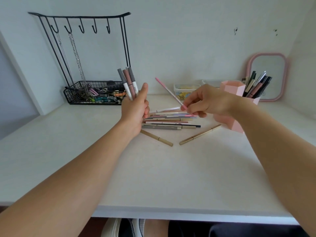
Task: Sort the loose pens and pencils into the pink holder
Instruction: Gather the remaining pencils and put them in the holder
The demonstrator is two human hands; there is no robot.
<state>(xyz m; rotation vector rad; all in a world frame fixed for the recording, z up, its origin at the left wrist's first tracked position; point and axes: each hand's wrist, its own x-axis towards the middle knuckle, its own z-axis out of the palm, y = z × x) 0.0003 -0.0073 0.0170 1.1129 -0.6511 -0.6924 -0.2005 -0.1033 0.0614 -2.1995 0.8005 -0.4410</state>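
Left hand (pixel 136 108) grips a bundle of grey and mauve pens (pixel 128 82) upright; right hand (pixel 205 101) pinches a slim pink pencil (pixel 168 92) above loose pens (pixel 169 119) on the white surface (pixel 153 177), near the pink hexagonal holder (pixel 236 90).

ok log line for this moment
left hand: grips pens | right hand: pinches pink pen | pile: on desk | pink holder: part-filled

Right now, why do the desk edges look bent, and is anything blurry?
Head view: the wide-angle lens bows the desk edges and stretches the forearms; light is soft and even, with faint shadows; the pink pen in the right hand looks slightly smeared.
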